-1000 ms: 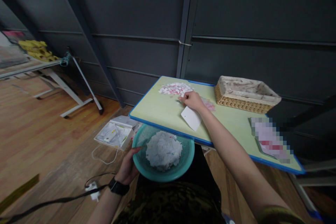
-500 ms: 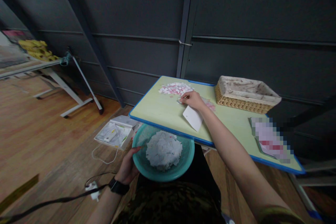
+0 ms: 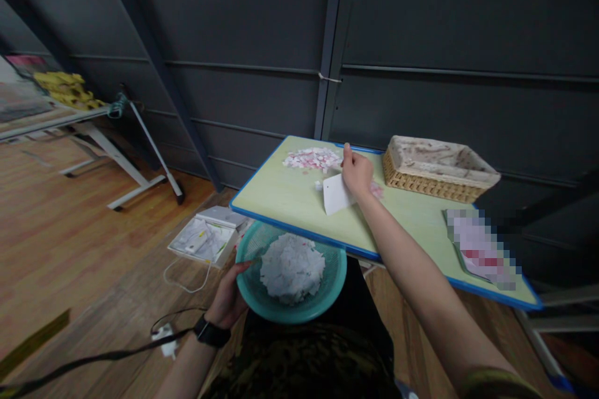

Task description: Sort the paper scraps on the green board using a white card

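Observation:
My left hand (image 3: 230, 296) grips the left rim of a teal plastic basket (image 3: 339, 280), its thumb over the edge. White paper scraps (image 3: 292, 268) are heaped inside the basket, which sits on my lap partly under the table edge. My right hand (image 3: 358, 173) is closed on a white card (image 3: 336, 196) with a small hole in one corner, held over the pale green table (image 3: 266, 187). Just left of the card lies a small white piece (image 3: 319, 186). Behind it spreads a pile of white and pink paper bits (image 3: 311, 158). Pinkish bits (image 3: 377, 189) show right of the hand.
A cloth-lined wicker basket (image 3: 435, 187) stands at the table's back right. A blurred-out flat object (image 3: 477, 249) lies near the right end. On the floor at left are an open white box (image 3: 203, 243) and a plug with cords (image 3: 166, 336). A dark panel wall (image 3: 243, 25) rises behind.
My right hand has moved slightly up and right, and the white card has turned more upright with it. A small white piece now lies free on the table. My left hand stays put.

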`<state>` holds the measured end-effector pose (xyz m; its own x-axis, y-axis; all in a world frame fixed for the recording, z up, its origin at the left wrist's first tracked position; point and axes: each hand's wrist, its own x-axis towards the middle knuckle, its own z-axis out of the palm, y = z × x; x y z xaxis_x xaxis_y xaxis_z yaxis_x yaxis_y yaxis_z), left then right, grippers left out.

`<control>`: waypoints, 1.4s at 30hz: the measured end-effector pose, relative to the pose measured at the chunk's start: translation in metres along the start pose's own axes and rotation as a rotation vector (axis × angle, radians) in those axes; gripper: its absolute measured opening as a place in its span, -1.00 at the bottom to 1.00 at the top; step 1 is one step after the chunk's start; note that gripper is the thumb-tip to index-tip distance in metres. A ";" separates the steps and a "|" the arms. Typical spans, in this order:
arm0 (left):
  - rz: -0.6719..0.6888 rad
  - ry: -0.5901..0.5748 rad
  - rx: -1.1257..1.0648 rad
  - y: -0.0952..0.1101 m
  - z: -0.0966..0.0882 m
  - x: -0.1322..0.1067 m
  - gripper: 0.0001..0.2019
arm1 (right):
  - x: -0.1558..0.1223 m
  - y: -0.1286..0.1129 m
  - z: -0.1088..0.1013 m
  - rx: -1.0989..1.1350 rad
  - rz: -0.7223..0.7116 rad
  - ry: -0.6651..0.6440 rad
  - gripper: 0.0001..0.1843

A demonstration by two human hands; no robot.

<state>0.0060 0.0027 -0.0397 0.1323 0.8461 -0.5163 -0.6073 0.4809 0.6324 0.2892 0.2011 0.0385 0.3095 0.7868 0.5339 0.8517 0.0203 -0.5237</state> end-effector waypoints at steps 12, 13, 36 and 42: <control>-0.008 0.055 0.031 0.001 0.003 -0.003 -0.71 | 0.002 -0.007 -0.016 -0.272 -0.213 -0.298 -0.35; -0.007 0.058 0.035 0.001 0.003 -0.003 -0.72 | 0.004 -0.003 -0.017 -0.281 -0.150 -0.250 -0.34; 0.000 0.041 0.011 0.002 0.002 -0.003 -0.70 | -0.007 -0.012 -0.008 -0.039 -0.291 -0.447 -0.59; -0.002 0.063 -0.003 0.005 0.001 -0.004 -0.70 | -0.028 -0.025 -0.003 0.367 -0.308 -0.777 -0.58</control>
<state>0.0034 0.0021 -0.0337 0.0835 0.8291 -0.5529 -0.6096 0.4814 0.6298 0.2606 0.1769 0.0384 -0.3943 0.9053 0.1578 0.6203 0.3889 -0.6812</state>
